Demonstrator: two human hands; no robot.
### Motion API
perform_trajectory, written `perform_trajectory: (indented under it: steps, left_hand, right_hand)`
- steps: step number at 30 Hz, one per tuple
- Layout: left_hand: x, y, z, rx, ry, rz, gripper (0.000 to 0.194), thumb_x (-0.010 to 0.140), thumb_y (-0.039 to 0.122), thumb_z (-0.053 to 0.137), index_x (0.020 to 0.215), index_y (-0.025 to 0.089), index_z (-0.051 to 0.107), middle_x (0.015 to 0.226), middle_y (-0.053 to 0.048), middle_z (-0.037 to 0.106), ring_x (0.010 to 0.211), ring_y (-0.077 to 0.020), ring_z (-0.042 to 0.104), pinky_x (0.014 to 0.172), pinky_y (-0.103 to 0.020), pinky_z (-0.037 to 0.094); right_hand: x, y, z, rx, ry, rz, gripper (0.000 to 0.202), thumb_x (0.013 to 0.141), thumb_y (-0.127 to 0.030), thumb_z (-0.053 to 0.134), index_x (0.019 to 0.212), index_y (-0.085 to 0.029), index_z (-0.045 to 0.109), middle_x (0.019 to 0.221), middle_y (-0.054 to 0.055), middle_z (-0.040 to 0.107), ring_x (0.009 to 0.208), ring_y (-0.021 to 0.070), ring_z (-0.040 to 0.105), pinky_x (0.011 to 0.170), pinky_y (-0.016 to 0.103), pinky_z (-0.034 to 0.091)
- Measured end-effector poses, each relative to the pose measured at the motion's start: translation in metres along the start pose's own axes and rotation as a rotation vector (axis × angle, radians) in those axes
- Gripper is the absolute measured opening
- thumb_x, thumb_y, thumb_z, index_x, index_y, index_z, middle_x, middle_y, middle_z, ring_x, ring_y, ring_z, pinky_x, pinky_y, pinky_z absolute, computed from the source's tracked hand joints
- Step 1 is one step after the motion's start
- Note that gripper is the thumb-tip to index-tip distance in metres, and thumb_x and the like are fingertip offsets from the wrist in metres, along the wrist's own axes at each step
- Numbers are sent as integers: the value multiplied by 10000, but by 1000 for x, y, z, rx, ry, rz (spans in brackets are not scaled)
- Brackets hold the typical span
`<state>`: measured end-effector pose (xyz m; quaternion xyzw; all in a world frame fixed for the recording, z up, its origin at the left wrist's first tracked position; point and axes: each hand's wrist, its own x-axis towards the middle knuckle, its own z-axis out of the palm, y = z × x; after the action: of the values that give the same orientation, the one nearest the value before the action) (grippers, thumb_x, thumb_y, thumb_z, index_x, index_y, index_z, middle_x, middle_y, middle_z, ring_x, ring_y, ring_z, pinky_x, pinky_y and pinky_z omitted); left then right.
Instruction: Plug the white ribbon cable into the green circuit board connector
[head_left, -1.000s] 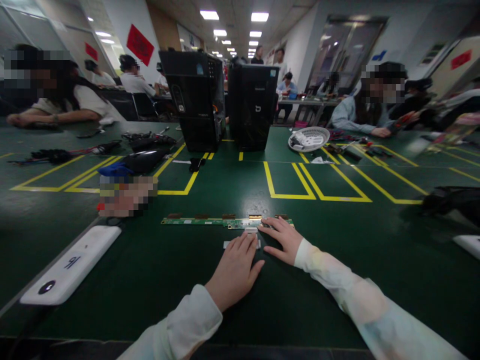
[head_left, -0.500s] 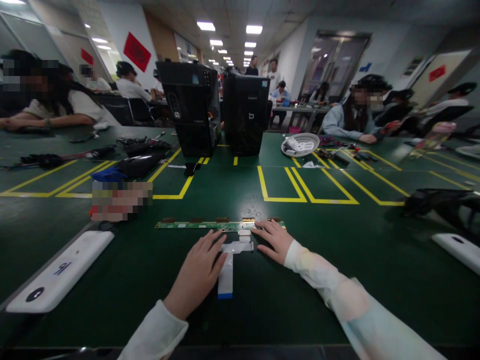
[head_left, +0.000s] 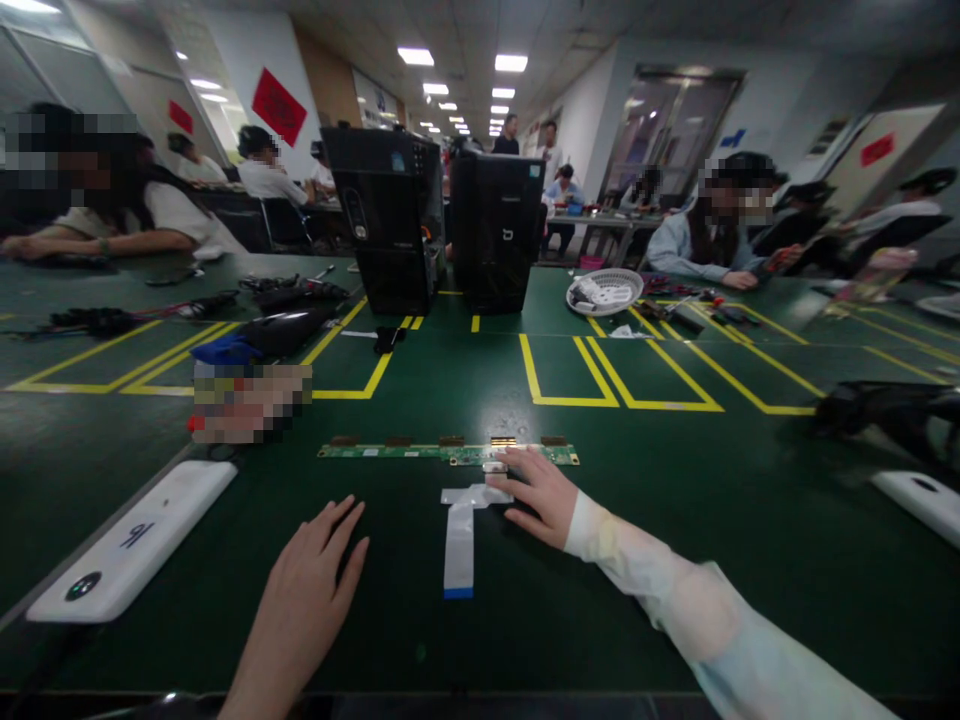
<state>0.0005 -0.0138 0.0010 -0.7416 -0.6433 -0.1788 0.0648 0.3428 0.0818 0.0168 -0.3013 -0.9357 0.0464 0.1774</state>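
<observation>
A long, narrow green circuit board (head_left: 405, 452) lies crosswise on the table in front of me. From its connector a white flat ribbon cable (head_left: 460, 550) runs toward me, folded to the side and then down to a blue end. My right hand (head_left: 538, 492) is open over the right part of the board, its fingertips at the connector and the upper bend of the cable. Left of the cable and apart from it, my left hand (head_left: 319, 560) hovers low over or rests on the table, fingers spread, holding nothing.
Two black computer towers (head_left: 499, 230) stand at the back of the green table. A white power bank-like device (head_left: 135, 540) lies at left, another white device (head_left: 926, 505) at right. A white basket (head_left: 604, 292) and tangled cables (head_left: 289, 290) lie farther back. Other people sit around.
My left hand has drawn back from the ribbon cable toward the lower left. My right hand has shifted slightly left and nearer, over the connector. The view has turned a little.
</observation>
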Motion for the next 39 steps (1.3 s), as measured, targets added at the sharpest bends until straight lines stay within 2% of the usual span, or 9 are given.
perform_trajectory:
  steps: [4,10,15,19,25,30,35,39]
  left_hand:
    - [11,11,1,17,-8,-17,551,943,458,343,1294,96,564,1357,-181,559,1279,-335,500,1056,-531,407]
    - [16,14,0,-6,-23,-23,524,943,450,348,1307,136,556,1376,-154,551,1294,-319,489,1066,-525,395]
    - [14,14,-1,-20,-6,-28,504,942,442,359,1304,154,560,1368,-143,561,1296,-311,490,1067,-517,399]
    - [15,14,-1,-20,-23,-18,529,946,442,344,1310,122,556,1372,-157,555,1299,-316,486,1072,-520,393]
    - [14,14,-2,10,-63,-31,558,951,464,318,1334,121,535,1387,-161,538,1308,-321,474,1065,-530,395]
    - [14,12,2,4,-36,-2,564,951,471,325,1318,104,542,1386,-171,532,1308,-328,468,1077,-527,381]
    - [14,11,2,12,-31,6,556,950,475,335,1338,123,520,1391,-163,529,1311,-320,466,1070,-526,390]
    - [14,13,0,15,-39,-8,558,948,472,319,1333,125,525,1385,-161,535,1310,-319,471,1072,-525,389]
  right_hand:
    - [5,-7,4,-39,-42,80,513,914,-453,513,1376,-230,516,1496,166,343,1407,334,263,1121,581,240]
    - [3,-5,4,-72,-109,124,558,917,-504,496,1410,-244,478,1491,176,359,1390,331,306,1105,591,264]
    - [-24,-9,-6,-93,-102,130,574,919,-510,490,1433,-257,449,1505,164,351,1394,322,311,1108,571,283]
    - [-78,-10,-18,-132,-59,175,563,946,-515,423,1460,-286,407,1536,127,316,1403,308,304,1111,566,293]
    - [-188,-1,-46,-208,13,359,599,921,-521,449,1477,-311,373,1548,112,286,1380,336,341,1090,576,329]
    - [-266,10,-67,-282,43,493,655,895,-466,492,1505,-380,271,1521,95,324,1293,362,452,980,575,453]
    - [-322,29,-72,-395,111,557,686,867,-450,471,1510,-405,236,1439,180,404,1187,406,532,858,597,488]
    - [-345,45,-69,-419,206,694,622,897,-460,414,1498,-417,260,1326,226,496,1119,401,576,759,592,485]
